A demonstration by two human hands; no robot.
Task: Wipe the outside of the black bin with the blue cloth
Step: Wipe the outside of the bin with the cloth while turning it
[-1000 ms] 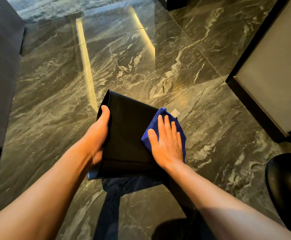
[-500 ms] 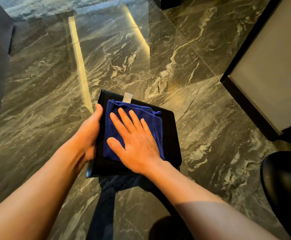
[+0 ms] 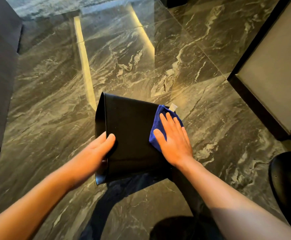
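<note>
The black bin (image 3: pixel 132 132) was seen lying on its side on the dark marbled floor (image 3: pixel 54 104), with one broad flat side turned upward and its rim at the left. The left hand (image 3: pixel 96 153) was closed around that rim near the lower left corner, the thumb laid on the upper face and the fingers hidden behind the edge. The right hand (image 3: pixel 174 141) was spread flat, fingers apart and extended, and was pressed palm-down on the blue cloth (image 3: pixel 158 122). The cloth was bunched beneath that hand at the right edge of the bin's upper face, partly hanging over the edge, and a small pale tag (image 3: pixel 173 106) was seen sticking out at its far corner. The rest of the upper face was left uncovered. A dark-framed panel (image 3: pixel 271 66) was visible at the right, well apart from the bin, and a rounded black object (image 3: pixel 290 181) was seen at the lower right edge.
</note>
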